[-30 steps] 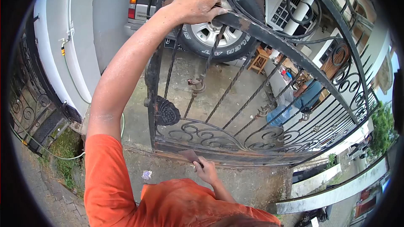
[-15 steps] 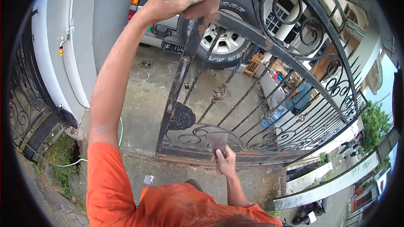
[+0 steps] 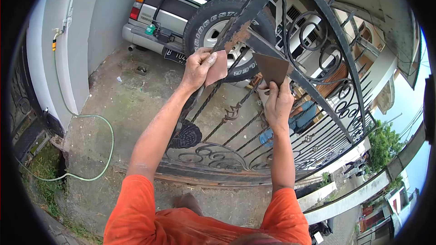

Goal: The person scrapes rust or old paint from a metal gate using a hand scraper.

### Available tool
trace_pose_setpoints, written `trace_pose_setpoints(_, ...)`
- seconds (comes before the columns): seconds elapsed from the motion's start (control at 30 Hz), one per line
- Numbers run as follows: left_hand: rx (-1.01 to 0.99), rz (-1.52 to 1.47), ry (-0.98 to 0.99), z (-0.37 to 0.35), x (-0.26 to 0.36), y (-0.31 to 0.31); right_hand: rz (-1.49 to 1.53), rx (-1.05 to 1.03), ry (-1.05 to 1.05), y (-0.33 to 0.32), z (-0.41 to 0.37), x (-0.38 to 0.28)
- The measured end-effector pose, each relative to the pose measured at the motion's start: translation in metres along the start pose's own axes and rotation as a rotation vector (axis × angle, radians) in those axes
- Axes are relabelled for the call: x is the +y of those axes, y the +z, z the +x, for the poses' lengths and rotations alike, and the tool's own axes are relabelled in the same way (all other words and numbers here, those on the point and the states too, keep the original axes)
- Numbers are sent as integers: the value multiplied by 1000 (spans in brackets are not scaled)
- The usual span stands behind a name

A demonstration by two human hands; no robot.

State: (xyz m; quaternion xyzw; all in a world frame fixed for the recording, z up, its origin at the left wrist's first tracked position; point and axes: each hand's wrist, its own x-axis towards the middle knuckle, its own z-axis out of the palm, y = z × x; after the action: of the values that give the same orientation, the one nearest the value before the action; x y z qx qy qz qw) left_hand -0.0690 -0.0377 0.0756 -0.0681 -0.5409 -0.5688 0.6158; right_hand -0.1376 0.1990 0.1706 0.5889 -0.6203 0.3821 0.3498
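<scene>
My left hand (image 3: 197,70) is closed on a pinkish-brown flat piece (image 3: 217,69), thumb on its face, beside the upright post of the black iron gate (image 3: 259,45). Near the gate's diagonal bar, my right hand (image 3: 278,104) pinches the lower edge of a dark brown flat plate (image 3: 271,68). A rusty brown patch (image 3: 238,37) shows on the gate frame above and between both hands. Twisted bars and scrollwork fill the gate below.
Behind the gate stands a silver and black car (image 3: 181,4) with a spare tire (image 3: 204,22). A person (image 3: 303,115) sits beyond the bars. A green hose (image 3: 111,147) curves over the concrete at left, beside a wall (image 3: 109,22).
My left hand has come down from the gate's upper corner with its piece. My right hand has risen with its plate from the gate's bottom. The view has shifted.
</scene>
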Motion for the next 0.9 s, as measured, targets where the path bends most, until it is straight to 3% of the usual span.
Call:
trace_pose_setpoints(0.03,-1,187,113,-5,9,1,30,9,45,-2,18,4)
trace_pose_setpoints(0.13,30,257,184,-12,15,4,-28,7,96,-4,76,2)
trace_pose_setpoints(0.2,-22,302,237,-15,10,1,-326,149,-187,6,99,-1)
trace_pose_setpoints(0.23,-9,300,238,-15,6,-1,-493,34,-240,13,101,-3)
trace_pose_setpoints(0.3,-81,299,227,-14,4,-2,-731,-244,-592,17,109,-6)
trace_pose_setpoints(0.37,-117,310,209,-11,6,-5,-759,-222,-700,13,136,6)
trace_pose_setpoints(0.43,-172,358,159,-11,9,-5,-834,101,-425,1,164,10)
trace_pose_setpoints(0.5,-186,355,147,-10,11,-4,-901,325,-531,-6,178,15)
trace_pose_setpoints(0.57,-248,421,82,-7,11,-6,-1009,129,-1037,-11,162,15)
trace_pose_setpoints(0.63,-290,457,38,-5,13,-8,-1017,12,-1334,-3,150,11)
trace_pose_setpoints(0.7,-322,468,17,-7,15,-6,-1059,16,-1220,-8,160,16)
trace_pose_setpoints(0.77,-238,461,40,-12,20,-4,-1082,273,-954,-12,191,32)
trace_pose_setpoints(0.8,-205,454,56,-13,23,-2,-1111,304,-722,-14,202,30)
trace_pose_setpoints(0.83,-204,451,59,-14,22,-1,-1058,305,-655,-15,209,28)
trace_pose_setpoints(0.9,-209,467,89,-13,18,-3,-1165,174,-1005,-17,212,23)
